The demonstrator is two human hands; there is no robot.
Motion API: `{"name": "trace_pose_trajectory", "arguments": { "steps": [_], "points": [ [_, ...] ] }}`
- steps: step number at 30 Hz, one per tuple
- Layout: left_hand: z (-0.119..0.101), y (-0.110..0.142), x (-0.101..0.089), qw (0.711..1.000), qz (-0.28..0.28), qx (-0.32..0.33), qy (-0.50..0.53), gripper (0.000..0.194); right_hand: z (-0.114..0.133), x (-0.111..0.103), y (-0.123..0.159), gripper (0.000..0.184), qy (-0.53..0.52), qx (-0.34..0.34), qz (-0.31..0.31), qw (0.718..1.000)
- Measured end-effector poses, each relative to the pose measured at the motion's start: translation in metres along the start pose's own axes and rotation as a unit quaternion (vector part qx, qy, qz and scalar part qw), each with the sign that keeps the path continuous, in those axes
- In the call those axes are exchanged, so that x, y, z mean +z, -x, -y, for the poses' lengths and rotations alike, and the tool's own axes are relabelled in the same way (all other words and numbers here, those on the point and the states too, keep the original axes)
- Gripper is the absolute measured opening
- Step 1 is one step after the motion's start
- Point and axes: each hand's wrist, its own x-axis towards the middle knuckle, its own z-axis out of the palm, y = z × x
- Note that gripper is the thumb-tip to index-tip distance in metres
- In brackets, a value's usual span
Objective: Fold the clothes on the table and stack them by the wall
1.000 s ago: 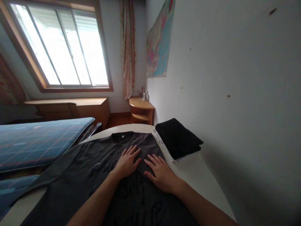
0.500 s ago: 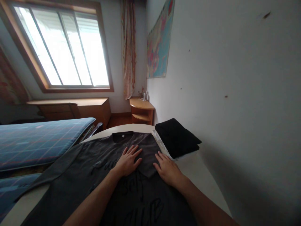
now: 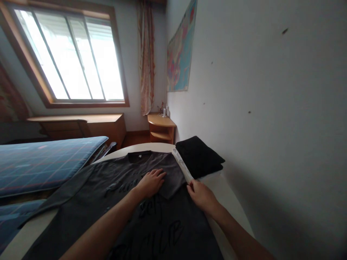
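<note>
A dark grey T-shirt (image 3: 84,195) with black lettering lies spread out, its collar at the far side. The sleeve on the right is folded inward over the chest, while the other one reaches out to the left. My left hand (image 3: 151,182) rests on the shirt beside the folded sleeve, fingers stretched out and holding nothing. At the shirt's right edge, my right hand (image 3: 202,195) has its fingers closed on the fabric near the folded sleeve. Just beyond that hand sits a folded black cloth (image 3: 199,157) on a white, shiny layer (image 3: 182,162).
The shirt lies on a pale, round-edged table (image 3: 235,206). A plaid blue mattress (image 3: 48,159) stands close on the left, and a white wall (image 3: 271,151) runs along the right. Behind are a wooden desk (image 3: 105,124), a corner shelf (image 3: 162,121) and a window.
My right hand has gone from lying flat on the shirt to gripping its right edge. My left hand's fingers have drawn closer together. The view has shifted slightly.
</note>
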Motion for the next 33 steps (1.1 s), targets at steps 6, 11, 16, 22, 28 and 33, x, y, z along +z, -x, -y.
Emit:
{"name": "trace_pose_trajectory", "arguments": {
  "steps": [6, 11, 16, 22, 28, 33],
  "points": [
    [-0.028, -0.020, -0.012, 0.997, -0.027, -0.073, 0.024, 0.033, 0.005, 0.007, 0.000, 0.023, -0.180, -0.053, -0.038, 0.982],
    [-0.047, -0.044, -0.017, 0.986, -0.045, -0.159, 0.026, 0.035, 0.018, 0.002, 0.011, 0.035, -0.242, -0.101, -0.034, 0.964],
    [-0.059, -0.062, -0.022, 0.975, -0.057, -0.215, 0.012, 0.044, 0.025, 0.002, 0.019, 0.046, -0.256, -0.138, -0.005, 0.957],
    [-0.072, -0.071, -0.027, 0.972, -0.046, -0.230, -0.002, 0.039, 0.026, -0.001, 0.022, 0.049, -0.269, -0.181, 0.005, 0.946],
    [-0.072, -0.076, -0.034, 0.965, -0.062, -0.251, 0.036, 0.033, 0.026, -0.011, 0.019, 0.049, -0.381, -0.118, 0.010, 0.917],
    [-0.062, -0.083, -0.040, 0.955, -0.093, -0.257, 0.110, 0.026, 0.028, -0.027, 0.022, 0.045, -0.473, -0.083, 0.029, 0.876]
  ]
}}
